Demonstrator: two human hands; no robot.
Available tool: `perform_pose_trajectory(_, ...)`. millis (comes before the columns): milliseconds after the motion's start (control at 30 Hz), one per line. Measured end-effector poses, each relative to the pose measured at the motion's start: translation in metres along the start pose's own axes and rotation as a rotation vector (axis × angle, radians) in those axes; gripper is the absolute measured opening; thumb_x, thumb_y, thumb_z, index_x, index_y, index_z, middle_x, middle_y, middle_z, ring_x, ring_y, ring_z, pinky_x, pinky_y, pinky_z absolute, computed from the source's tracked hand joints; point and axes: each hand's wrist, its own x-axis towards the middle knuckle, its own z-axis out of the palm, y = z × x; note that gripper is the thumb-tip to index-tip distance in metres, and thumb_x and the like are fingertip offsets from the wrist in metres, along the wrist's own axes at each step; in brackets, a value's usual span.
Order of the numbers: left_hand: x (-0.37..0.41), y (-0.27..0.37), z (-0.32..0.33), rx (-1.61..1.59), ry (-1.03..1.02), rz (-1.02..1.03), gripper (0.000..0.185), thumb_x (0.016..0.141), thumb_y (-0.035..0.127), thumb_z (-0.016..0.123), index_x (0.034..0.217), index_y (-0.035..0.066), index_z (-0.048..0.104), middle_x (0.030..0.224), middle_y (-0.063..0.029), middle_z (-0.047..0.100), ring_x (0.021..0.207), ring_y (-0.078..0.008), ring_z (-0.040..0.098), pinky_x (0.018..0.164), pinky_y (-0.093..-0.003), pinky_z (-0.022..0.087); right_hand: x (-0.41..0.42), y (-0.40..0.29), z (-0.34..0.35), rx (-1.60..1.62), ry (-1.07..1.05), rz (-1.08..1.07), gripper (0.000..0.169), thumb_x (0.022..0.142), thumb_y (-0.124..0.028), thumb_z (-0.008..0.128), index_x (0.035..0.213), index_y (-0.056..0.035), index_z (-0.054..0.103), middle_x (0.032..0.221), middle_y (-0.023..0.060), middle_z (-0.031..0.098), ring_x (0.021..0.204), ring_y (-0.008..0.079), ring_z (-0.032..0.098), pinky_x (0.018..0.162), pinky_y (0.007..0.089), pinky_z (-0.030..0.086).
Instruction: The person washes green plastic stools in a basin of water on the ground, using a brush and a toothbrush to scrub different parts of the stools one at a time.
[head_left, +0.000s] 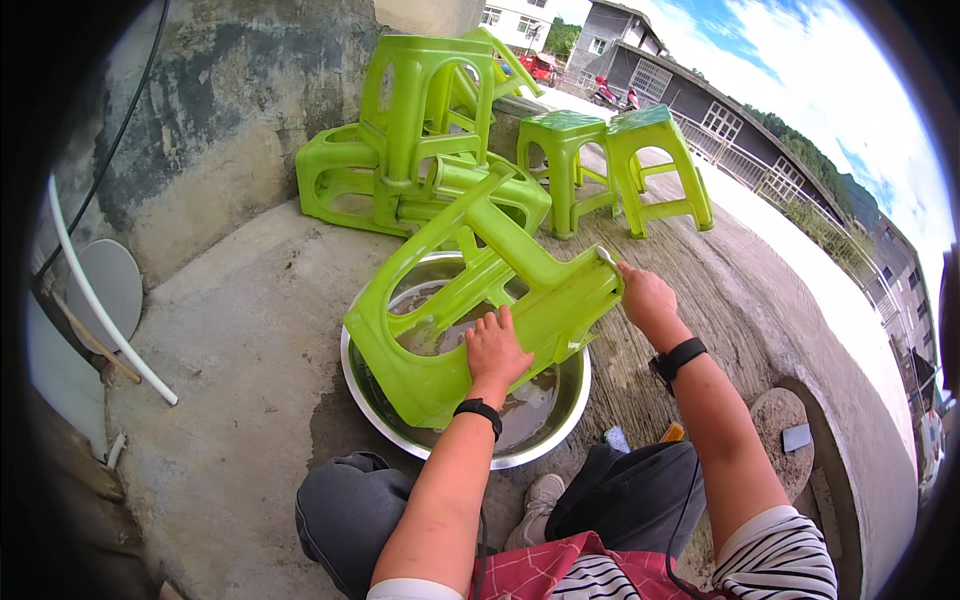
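Note:
A green plastic stool (420, 375) lies tilted on its side across a round metal basin (577, 397) of murky water, its seat end low at the left and its legs towards the upper right. My left hand (499, 351) rests on the stool's near side with the fingers over the edge of a leg. At the foot of a leg, my right hand (646, 300) is closed around something at the leg's end, where a small whitish piece shows; what it is cannot be told, as the fingers cover it.
Behind the basin, several green stools (427, 67) are heaped against a stained wall. Two upright stools (564, 124) stand right of them. A blue-and-white brush (616, 439) and an orange brush (673, 433) lie near my right knee. A white pipe (112, 322) leans at the left.

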Motion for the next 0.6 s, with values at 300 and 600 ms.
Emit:
perform_pose_trajectory(300, -0.002, 0.003, -0.012, 0.064, -0.031, 0.001, 0.082, 0.062, 0.042, 0.073, 0.126, 0.008, 0.035, 0.112, -0.0129, 0.049, 0.110, -0.0283, 0.046, 0.094, -0.0418, 0.034, -0.015, -0.011, 0.006, 0.199, 0.033, -0.081, 0.044, 0.085, -0.009, 0.042, 0.126, -0.0236, 0.049, 0.093, 0.0109, 0.065, 0.083, 0.0285, 0.065, 0.067, 0.0405, 0.051)
perform_pose_trajectory(600, -0.001, 0.001, 0.003, 0.088, 0.048, 0.002, 0.085, 0.061, 0.048, 0.072, 0.127, 0.007, 0.037, 0.114, -0.0142, 0.050, 0.111, -0.0291, 0.046, 0.095, -0.0434, 0.034, -0.023, -0.013, 0.038, 0.173, -0.028, 0.116, 0.059, 0.087, -0.011, 0.045, 0.141, -0.0276, 0.028, 0.085, 0.0079, 0.065, 0.078, 0.0240, 0.065, 0.064, 0.0368, 0.052)
